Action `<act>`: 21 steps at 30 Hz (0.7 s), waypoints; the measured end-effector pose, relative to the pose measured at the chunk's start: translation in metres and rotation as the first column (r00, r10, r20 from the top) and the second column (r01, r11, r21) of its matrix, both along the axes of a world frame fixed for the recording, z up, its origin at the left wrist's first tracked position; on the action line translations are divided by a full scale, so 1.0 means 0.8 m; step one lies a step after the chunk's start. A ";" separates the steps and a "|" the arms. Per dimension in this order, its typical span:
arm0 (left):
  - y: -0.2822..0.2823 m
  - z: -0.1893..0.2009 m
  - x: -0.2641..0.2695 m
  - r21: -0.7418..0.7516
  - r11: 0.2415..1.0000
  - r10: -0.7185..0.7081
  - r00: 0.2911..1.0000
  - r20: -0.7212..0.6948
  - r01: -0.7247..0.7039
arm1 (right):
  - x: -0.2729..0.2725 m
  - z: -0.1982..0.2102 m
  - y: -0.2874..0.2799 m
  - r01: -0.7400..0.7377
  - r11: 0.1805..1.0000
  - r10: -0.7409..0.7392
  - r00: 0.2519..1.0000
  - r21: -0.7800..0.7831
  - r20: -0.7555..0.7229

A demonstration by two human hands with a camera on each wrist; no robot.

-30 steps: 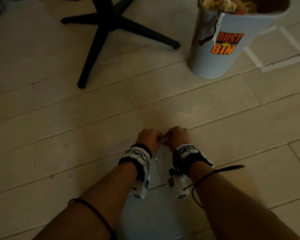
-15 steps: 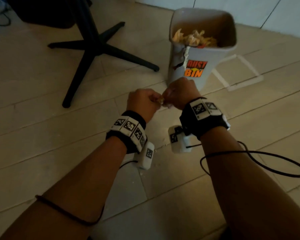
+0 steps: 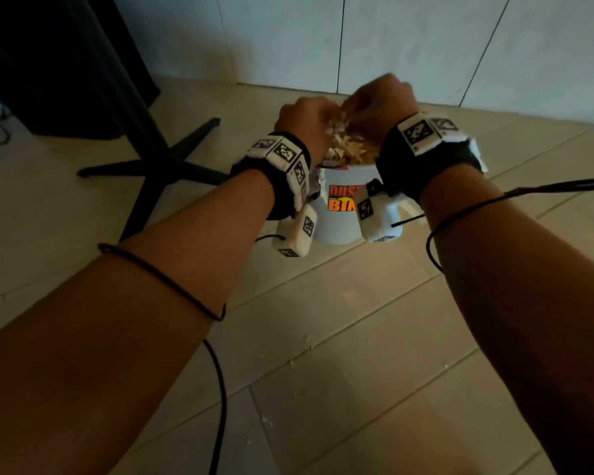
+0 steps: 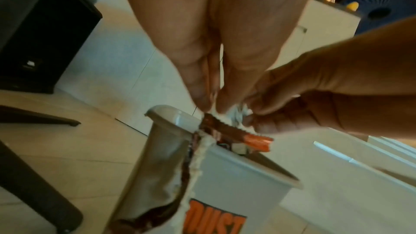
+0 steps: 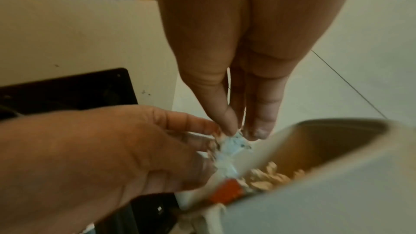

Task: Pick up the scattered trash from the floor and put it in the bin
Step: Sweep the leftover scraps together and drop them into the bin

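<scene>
White, crumpled paper scraps [image 5: 234, 144] sit pinched between both hands right over the mouth of the grey dustbin [image 3: 336, 221], in the upper middle of the head view. The left hand [image 3: 300, 120] and the right hand [image 3: 379, 104] press together, fingers [image 4: 198, 92] curled onto the same small wad, so neither hand is loose or empty.

To finish this drop well, I judge the hands should stay centred above the opening, spread apart only once the wad is clear of the rim, and perhaps rub the fingertips together so clinging bits fall inside rather than down the bin's side. The bin looks nearly full of pale shredded paper [image 3: 352, 149], so a gentle release seems wiser than a toss.

By count: one dustbin, two hands, one shared wad of scraps. One brown-and-orange wrapper [image 4: 227, 131] hangs over the bin's rim in the left wrist view. A handful of tiny crumbs [image 3: 302, 351] still dot the tiled floor [image 3: 374, 389] in the lower middle; too small to count surely. One black chair base [image 3: 151, 166] stands at upper left.
</scene>
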State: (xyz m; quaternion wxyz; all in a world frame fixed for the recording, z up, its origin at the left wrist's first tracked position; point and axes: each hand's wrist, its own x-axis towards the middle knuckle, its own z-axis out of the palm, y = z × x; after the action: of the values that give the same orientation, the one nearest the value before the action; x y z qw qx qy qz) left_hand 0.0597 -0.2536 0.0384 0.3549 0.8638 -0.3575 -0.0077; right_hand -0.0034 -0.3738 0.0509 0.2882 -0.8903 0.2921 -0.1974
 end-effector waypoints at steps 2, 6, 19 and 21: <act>0.002 -0.008 0.005 0.196 0.978 -0.081 0.997 0.012 0.077 | -0.005 -0.026 -0.007 -0.073 0.995 0.065 0.989 -0.063 -0.131; 0.024 -0.020 0.008 0.107 0.991 -0.076 0.997 0.011 0.075 | -0.019 -0.047 -0.010 -0.029 0.997 0.025 0.998 -0.065 -0.059; 0.211 -0.201 -0.076 0.168 0.963 0.248 0.937 -0.245 -0.210 | -0.081 -0.177 0.194 -0.213 0.970 0.179 0.953 0.116 0.245; 0.245 -0.251 -0.102 0.327 0.929 0.287 0.896 -0.340 -0.173 | -0.095 -0.224 0.210 -0.190 0.952 0.212 0.975 0.242 -0.068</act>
State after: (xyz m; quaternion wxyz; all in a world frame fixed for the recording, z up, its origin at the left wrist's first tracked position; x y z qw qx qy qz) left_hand -0.0219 -0.0576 -0.1622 0.2865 0.9244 -0.1706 -0.1854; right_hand -0.0796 -0.2060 -0.1284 0.3955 -0.8836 0.2342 -0.0894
